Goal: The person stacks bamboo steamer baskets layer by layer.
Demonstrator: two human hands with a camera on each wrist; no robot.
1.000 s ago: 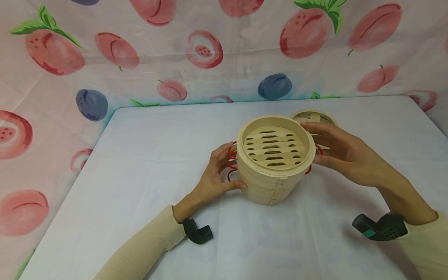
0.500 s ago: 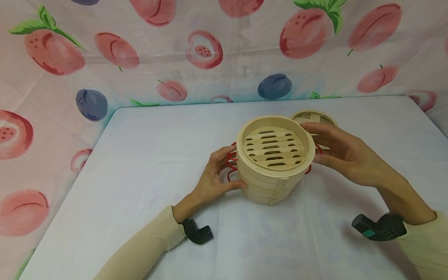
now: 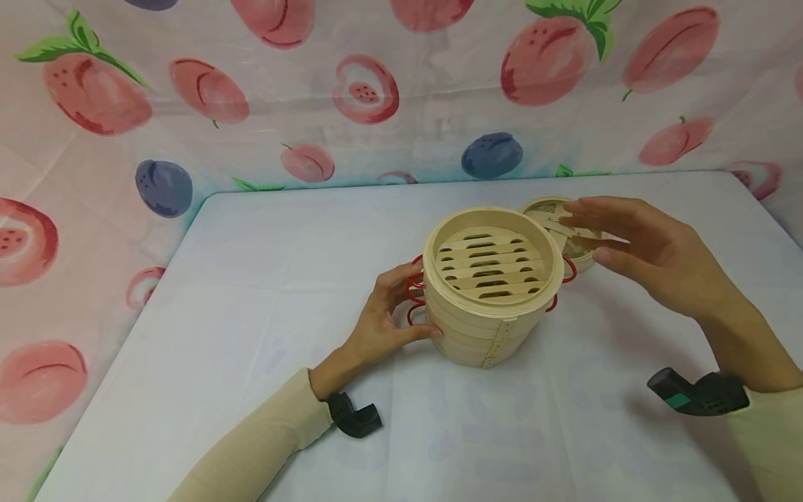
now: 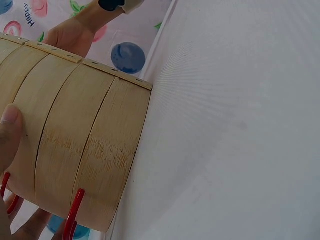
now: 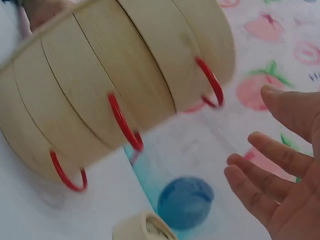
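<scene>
A stack of round bamboo steamer baskets [image 3: 479,331] stands on the white table, its slatted top tier uncovered. Red loop handles [image 5: 123,122] stick out from its sides. My left hand [image 3: 384,314] holds the stack at its left side, thumb on the front wall and fingers around behind by the red loops. In the left wrist view, that thumb [image 4: 9,137] lies against the bamboo wall. Apart from the stack on its right, my right hand [image 3: 659,254] is in the air with fingers extended and nothing in them. It overlaps the woven steamer lid [image 3: 551,220] behind.
The lid sits behind and to the right of the stack, partly hidden by it. White cloth [image 3: 282,279] covers the table. A fruit-print curtain [image 3: 433,84] hangs along the back and left. Each wrist wears a black camera [image 3: 698,394].
My right hand has come away from the stack's right rim and moved right and slightly up, uncovering more of the lid. My left hand and the stack stay in place.
</scene>
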